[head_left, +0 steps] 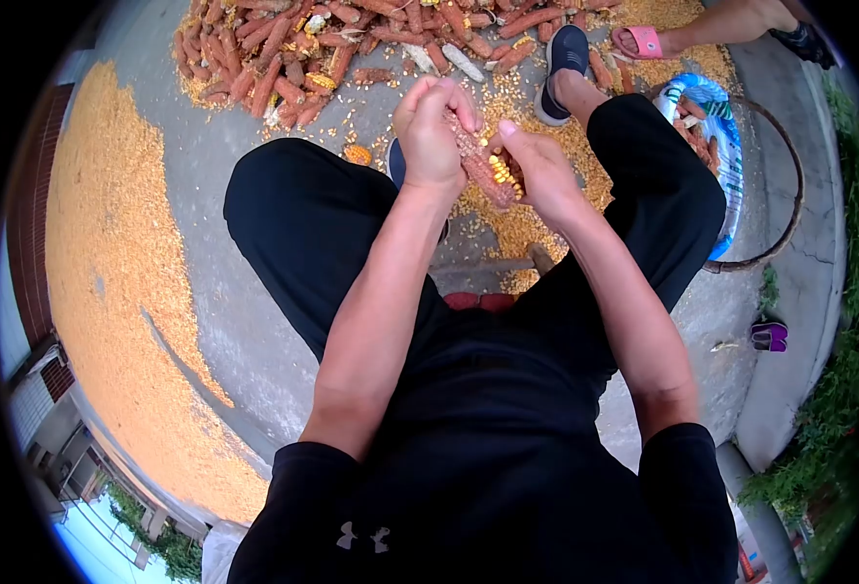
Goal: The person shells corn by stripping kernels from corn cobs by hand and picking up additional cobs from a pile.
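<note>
1. On our left we see a broad spread of golden kernels (118,263) on the concrete floor.
2. Ahead of us lies a pile of reddish cobs (274,49).
3. To our right sits a blue-and-white bag (729,195) with cobs inside, a brown hoop (796,185) curving past it.
4. Our left hand (434,134) has its fingers clamped on the far end of one cob.
5. Our right hand (538,173) grips the near end, thumb along it.
6. That corn cob (479,167) slants between both hands, above the floor.
7. A few yellow kernels (501,172) cling to it by our right thumb.
</note>
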Motion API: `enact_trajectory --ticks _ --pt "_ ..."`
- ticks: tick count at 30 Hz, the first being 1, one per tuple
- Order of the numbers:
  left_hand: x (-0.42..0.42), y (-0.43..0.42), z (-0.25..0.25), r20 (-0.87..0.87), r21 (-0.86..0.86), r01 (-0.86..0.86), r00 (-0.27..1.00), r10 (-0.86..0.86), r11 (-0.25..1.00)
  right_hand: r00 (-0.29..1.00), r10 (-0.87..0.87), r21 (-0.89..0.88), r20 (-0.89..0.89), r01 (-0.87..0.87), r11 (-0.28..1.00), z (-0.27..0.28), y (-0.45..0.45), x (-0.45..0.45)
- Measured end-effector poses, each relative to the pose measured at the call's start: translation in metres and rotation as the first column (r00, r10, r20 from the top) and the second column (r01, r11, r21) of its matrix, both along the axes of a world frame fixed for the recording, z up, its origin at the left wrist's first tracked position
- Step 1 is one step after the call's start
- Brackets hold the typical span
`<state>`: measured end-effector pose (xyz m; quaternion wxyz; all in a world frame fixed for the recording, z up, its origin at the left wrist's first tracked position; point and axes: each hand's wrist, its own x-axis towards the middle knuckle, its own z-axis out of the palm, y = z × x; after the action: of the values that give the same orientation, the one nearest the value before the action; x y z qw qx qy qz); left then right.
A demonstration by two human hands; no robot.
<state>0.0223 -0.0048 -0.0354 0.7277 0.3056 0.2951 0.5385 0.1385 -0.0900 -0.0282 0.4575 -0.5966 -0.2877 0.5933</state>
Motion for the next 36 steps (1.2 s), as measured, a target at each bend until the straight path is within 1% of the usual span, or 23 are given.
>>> enact_trajectory --ticks 2,3,6,8,9,12,14,15,18,21,23,27,30,33,34,35,36 --pt "-0.003 0.003 0.001 0.030 -0.072 -0.024 0.999 0.026 0.997 0.992 0.116 0.059 0.045 -0.119 0.991 0.013 -0.001 0.006" --pt "-0.003 0.003 0.000 0.038 -0.066 0.007 0.999 -0.005 0.998 0.982 0.174 0.088 0.071 -0.179 0.980 0.016 -0.001 0.007" --pt "-0.003 0.001 -0.003 0.046 -0.048 0.098 0.994 -0.096 0.994 0.960 0.183 0.293 0.214 -0.242 0.925 -0.004 0.003 0.003" --pt "-0.003 -0.001 -0.005 0.027 -0.037 0.159 0.987 -0.158 0.987 0.967 0.187 0.329 0.173 -0.236 0.915 -0.012 0.002 0.004" --pt "-0.003 0.000 -0.005 0.068 -0.042 0.176 0.983 -0.173 0.984 0.969 0.192 0.346 0.152 -0.235 0.908 -0.012 0.002 0.003" --pt "-0.005 0.001 -0.001 0.175 -0.058 0.215 0.964 -0.202 0.975 0.981 0.179 0.277 -0.071 -0.153 0.948 -0.010 -0.001 0.001" --pt "-0.006 0.001 0.003 0.228 -0.076 0.223 0.953 -0.201 0.972 0.978 0.174 0.207 -0.111 -0.148 0.967 -0.005 -0.002 0.003" --pt "-0.006 0.002 0.003 0.212 -0.064 0.226 0.955 -0.208 0.972 0.977 0.170 0.170 -0.132 -0.147 0.974 -0.001 -0.002 0.004" --pt "-0.007 0.003 0.002 0.178 -0.047 0.255 0.953 -0.244 0.966 0.970 0.161 0.139 -0.184 -0.137 0.981 0.013 -0.001 0.004" --pt "-0.007 0.000 0.002 0.182 -0.047 0.325 0.932 -0.312 0.944 0.940 0.282 0.129 -0.193 -0.260 0.957 0.011 -0.001 0.009" --pt "-0.006 -0.001 0.004 0.186 -0.020 0.358 0.919 -0.348 0.934 0.935 0.285 0.129 -0.212 -0.262 0.956 0.008 -0.002 0.011" --pt "-0.005 0.000 0.004 0.333 -0.050 0.384 0.877 -0.347 0.922 0.928 0.236 0.116 -0.289 -0.211 0.971 0.004 -0.003 0.012" --pt "-0.006 -0.001 0.004 0.382 -0.060 0.400 0.856 -0.349 0.915 0.943 0.206 0.145 -0.263 -0.172 0.974 -0.002 -0.004 0.010" --pt "-0.005 0.000 0.005 0.404 -0.074 0.379 0.857 -0.319 0.923 0.962 0.261 0.190 0.076 -0.271 0.944 -0.003 -0.003 0.015" --pt "-0.006 0.000 0.007 0.403 -0.091 0.358 0.867 -0.294 0.929 0.930 0.260 0.228 0.261 -0.321 0.919 -0.001 -0.003 0.018" --pt "-0.006 0.001 0.009 0.401 -0.107 0.336 0.876 -0.268 0.936 0.866 0.242 0.255 0.437 -0.377 0.890 0.001 -0.002 0.022" --pt "-0.008 0.003 0.008 0.375 -0.110 0.320 0.890 -0.259 0.941 0.775 0.207 0.269 0.597 -0.437 0.858 0.005 0.000 0.024"
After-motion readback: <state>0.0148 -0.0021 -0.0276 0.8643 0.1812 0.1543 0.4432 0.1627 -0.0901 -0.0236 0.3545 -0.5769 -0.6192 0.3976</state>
